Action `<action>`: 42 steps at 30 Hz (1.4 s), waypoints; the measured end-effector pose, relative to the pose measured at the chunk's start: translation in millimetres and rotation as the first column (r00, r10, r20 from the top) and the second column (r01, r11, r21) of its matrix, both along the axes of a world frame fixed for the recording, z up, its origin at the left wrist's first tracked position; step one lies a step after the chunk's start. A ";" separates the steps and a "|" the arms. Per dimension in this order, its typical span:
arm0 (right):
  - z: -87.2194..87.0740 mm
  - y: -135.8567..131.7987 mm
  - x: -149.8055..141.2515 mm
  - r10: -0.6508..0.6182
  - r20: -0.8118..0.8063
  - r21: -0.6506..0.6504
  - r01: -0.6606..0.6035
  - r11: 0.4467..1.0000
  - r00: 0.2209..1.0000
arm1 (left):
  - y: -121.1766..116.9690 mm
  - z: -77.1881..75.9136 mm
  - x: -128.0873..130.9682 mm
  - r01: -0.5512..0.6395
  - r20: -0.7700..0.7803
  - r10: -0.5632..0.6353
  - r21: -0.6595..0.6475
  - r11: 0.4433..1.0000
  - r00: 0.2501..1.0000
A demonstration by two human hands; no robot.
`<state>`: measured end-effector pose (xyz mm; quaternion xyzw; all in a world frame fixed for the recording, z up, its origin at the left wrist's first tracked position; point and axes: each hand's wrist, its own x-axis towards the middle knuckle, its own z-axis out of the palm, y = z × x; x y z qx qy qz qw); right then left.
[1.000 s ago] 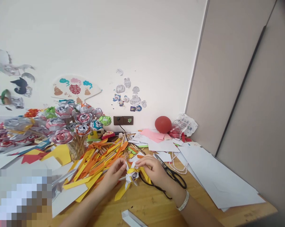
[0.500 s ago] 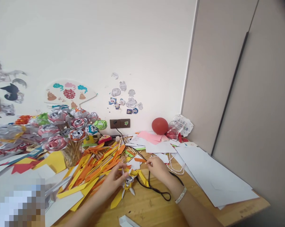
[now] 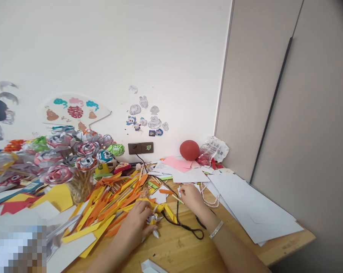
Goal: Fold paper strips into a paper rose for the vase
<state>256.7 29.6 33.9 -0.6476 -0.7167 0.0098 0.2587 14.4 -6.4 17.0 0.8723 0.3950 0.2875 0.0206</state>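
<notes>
My left hand (image 3: 138, 222) is curled around a small folded-paper flower (image 3: 152, 219) with white and yellow pointed petals, low over the wooden table. The fingers cover part of it. To its right, my right hand (image 3: 191, 197) is closed, thumb and fingertips pinched together. What they hold, if anything, is too small to make out. A short pale stick (image 3: 177, 199) shows just below those fingertips; whether it touches them I cannot tell. Between the hands lie a yellow paper strip (image 3: 169, 213) and a looped black cord (image 3: 188, 228). An orange strip (image 3: 166, 191) lies left of the right fingertips.
Orange and yellow paper strips (image 3: 108, 201) and thin sticks pile up on the left. Behind them stands a bunch of paper roses (image 3: 86, 148). White sheets (image 3: 253, 208), a bead string (image 3: 213, 203) and a red balloon (image 3: 189, 150) are on the right. Folded white paper (image 3: 152, 266) lies in front.
My left hand has moved slightly down and closed further over the paper flower, which turned. My right hand has shifted slightly up, away from the orange strip, and the pale stick now shows. The view swung slightly right.
</notes>
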 end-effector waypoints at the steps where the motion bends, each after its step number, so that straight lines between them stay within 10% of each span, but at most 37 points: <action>1: -1.8 -0.3 -2.3 0.005 0.007 -0.011 -0.005 1.000 1.000 | 1.4 -2.2 0.0 0.014 0.012 -0.014 0.002 1.000 1.000; 16: -5.2 -13.6 -29.4 0.175 -0.083 0.075 -0.169 0.983 0.981 | 5.3 -11.9 4.4 0.067 0.241 -0.030 -0.147 0.987 0.970; 23: -16.4 -24.1 -56.4 0.540 -0.173 0.243 -0.495 0.834 0.824 | 2.4 -12.0 8.8 0.092 0.305 -0.043 -0.148 0.985 0.951; 42: -17.0 -28.2 -60.7 0.470 0.071 0.260 -0.471 0.843 0.880 | -4.5 -6.1 12.7 0.167 0.294 -0.109 -0.181 0.969 0.949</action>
